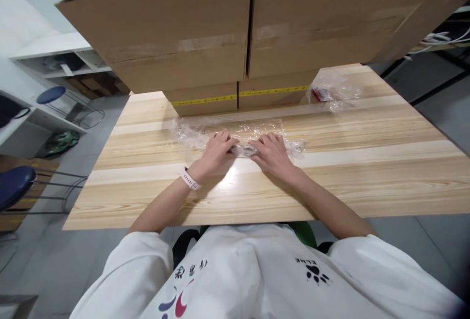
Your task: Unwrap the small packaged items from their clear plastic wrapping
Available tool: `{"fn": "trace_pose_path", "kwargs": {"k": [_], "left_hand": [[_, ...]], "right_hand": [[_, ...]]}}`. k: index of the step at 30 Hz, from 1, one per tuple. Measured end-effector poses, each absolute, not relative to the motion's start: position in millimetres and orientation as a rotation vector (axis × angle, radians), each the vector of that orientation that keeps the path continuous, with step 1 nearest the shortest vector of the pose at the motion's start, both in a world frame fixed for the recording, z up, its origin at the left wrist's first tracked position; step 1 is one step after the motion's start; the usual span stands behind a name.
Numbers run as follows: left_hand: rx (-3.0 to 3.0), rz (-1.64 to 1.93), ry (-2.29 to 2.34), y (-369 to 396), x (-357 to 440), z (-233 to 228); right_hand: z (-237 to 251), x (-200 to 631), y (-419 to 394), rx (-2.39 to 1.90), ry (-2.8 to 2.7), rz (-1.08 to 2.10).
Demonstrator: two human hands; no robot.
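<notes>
Two hands rest on the wooden table, both laid on a sheet of clear plastic wrap spread just in front of the stacked cardboard boxes. My left hand, with a pale watch on its wrist, lies palm down on the wrap, fingers curled forward and closed onto its near edge. My right hand lies just beside it, also palm down, fingers bent onto the same edge. Between the two hands sits a small rolled or bunched part of the wrap, which the fingertips of both hands touch; whether I pinch it or only press it flat I cannot tell. The wrap extends to either side of the hands, crumpled at its left end. A second, smaller plastic bag with something red inside lies well apart, at the right foot of the boxes. A yellow tape line runs along the lowest boxes, beyond the wrap.
</notes>
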State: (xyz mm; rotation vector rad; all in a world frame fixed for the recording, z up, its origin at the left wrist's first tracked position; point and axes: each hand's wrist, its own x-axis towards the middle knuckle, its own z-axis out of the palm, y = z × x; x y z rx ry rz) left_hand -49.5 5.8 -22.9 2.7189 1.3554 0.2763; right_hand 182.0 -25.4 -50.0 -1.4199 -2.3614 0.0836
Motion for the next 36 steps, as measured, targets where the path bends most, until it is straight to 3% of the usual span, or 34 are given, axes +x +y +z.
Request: {"fn": "trace_pose_path", "kwargs": {"k": [5, 10, 14, 20, 36], "left_hand": [[2.764, 0.389, 1.189, -56, -71, -30], [2.636, 0.412, 1.209, -106, -90, -33], [2.564, 0.573, 1.265, -97, -85, -32], [2.613, 0.299, 1.262, -66, -68, -37], [2.551, 0.769, 1.105, -145, -71, -37]], "right_hand": [[-38, 193, -78, -1.305, -2.544, -0.013], [-32, 221, -118, -1.334, -2.537, 0.171], [-27, 218, -110, -1.359, -2.342, 0.308], [-40, 176, -86, -1.313, -2.334, 0.548], [-47, 184, -154, -1.088, -2.438, 0.371]]}}
